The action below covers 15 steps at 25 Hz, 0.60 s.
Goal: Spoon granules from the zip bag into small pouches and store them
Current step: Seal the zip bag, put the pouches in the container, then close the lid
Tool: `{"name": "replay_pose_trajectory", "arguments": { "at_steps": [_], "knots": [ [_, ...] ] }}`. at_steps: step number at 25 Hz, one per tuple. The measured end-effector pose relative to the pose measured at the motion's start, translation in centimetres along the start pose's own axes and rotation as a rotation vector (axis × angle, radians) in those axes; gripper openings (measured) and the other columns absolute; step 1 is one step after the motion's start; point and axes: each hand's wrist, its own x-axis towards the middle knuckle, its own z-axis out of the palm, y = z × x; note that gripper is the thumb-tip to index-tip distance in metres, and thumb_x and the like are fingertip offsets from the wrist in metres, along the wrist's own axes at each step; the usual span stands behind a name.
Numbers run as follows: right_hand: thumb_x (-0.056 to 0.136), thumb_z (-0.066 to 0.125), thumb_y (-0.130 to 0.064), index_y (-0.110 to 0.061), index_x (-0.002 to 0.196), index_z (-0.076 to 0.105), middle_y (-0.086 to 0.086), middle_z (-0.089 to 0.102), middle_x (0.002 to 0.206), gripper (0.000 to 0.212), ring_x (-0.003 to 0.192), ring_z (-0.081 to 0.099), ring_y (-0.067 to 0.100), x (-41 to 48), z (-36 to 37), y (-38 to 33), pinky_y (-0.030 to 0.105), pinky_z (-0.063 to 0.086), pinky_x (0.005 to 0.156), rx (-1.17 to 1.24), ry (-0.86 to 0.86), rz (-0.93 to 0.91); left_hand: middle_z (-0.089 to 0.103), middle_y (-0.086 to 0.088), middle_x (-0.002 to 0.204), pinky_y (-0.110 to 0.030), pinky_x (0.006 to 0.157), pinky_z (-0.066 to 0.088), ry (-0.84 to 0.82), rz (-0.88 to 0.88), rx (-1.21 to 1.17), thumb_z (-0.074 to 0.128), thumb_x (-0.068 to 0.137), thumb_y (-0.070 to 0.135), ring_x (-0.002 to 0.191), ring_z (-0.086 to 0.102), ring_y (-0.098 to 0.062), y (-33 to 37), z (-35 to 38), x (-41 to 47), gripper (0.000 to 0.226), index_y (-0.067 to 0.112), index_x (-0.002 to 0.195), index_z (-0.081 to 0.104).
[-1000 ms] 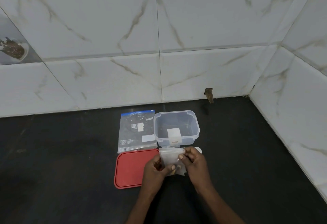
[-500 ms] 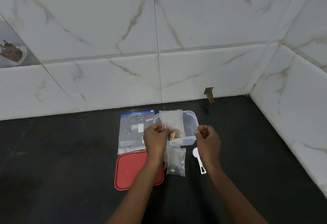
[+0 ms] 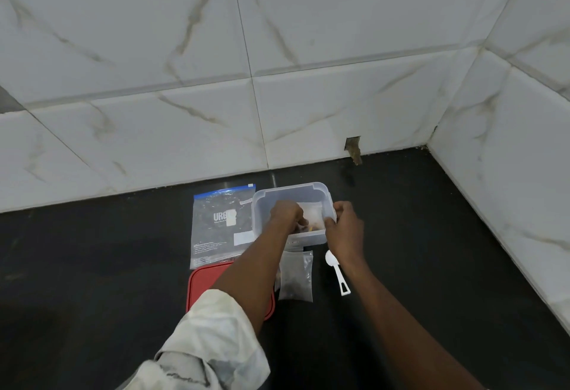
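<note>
**A:** What lies nearest?

**B:** A red lid (image 3: 203, 284) on the dark counter (image 3: 92, 266), partly under the left forearm. Just right of it a small pouch (image 3: 296, 278) lies flat with dark granules in its lower part. Right of that is the white spoon (image 3: 336, 269), untouched, with its bowl toward the far side.

**A:** And the hands?

**B:** Both are farther on, at the clear container (image 3: 290, 192). The left hand (image 3: 285, 214) reaches into it, fingers curled on the left edge of another pouch (image 3: 311, 215), which sits inside the tub. The right hand (image 3: 345, 229) is curled at the tub's right wall. I cannot tell whether it pinches that pouch's corner or the rim, because the fingers blur together there.

**A:** The zip bag?

**B:** The zip bag (image 3: 219, 226) lies flat just left of the container, blue seal at its far end, near the tiled wall (image 3: 277, 50).

**A:** How far along, then?

**B:** I judge one pouch is going into storage now. The one on the counter looks filled but is not yet in the tub, and the lid is off. Whether more pouches need spooning, nothing here shows.
</note>
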Motion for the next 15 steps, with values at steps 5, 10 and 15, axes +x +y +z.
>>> {"name": "replay_pose_trajectory", "arguments": {
  "at_steps": [5,10,15],
  "knots": [
    [0.093,0.059,-0.006,-0.013,0.117,0.053,0.006,0.067,0.108,0.026,0.08,0.058,0.013,0.1,0.1,0.2,0.021,0.045,0.066,-0.008,-0.004,-0.005,0.068,-0.015,0.118,-0.028,0.075,0.053,0.115,0.084,0.078,0.076,0.087,0.009,0.096,0.069,-0.027,-0.5,0.6,0.6,0.035,0.0,0.119,0.063],
    [0.092,0.057,-0.005,-0.015,0.114,0.053,0.005,0.068,0.107,0.025,0.08,0.057,0.013,0.4,0.1,0.2,0.018,0.04,0.06,-0.033,0.007,0.005,0.071,-0.016,0.112,-0.035,0.085,0.061,0.168,0.123,0.053,0.075,0.086,0.004,0.098,0.071,-0.029,-1.3,0.8,1.6,0.028,0.001,0.112,0.066],
    [0.092,0.058,-0.007,-0.015,0.116,0.054,0.004,0.069,0.108,0.025,0.08,0.06,0.011,0.6,0.5,0.6,0.006,0.034,0.053,-0.027,-0.013,-0.011,0.069,-0.014,0.119,-0.037,0.094,0.058,0.257,0.2,0.092,0.077,0.084,0.006,0.105,0.068,-0.029,-2.3,0.8,1.7,0.037,0.003,0.119,0.064]
  ]
}}
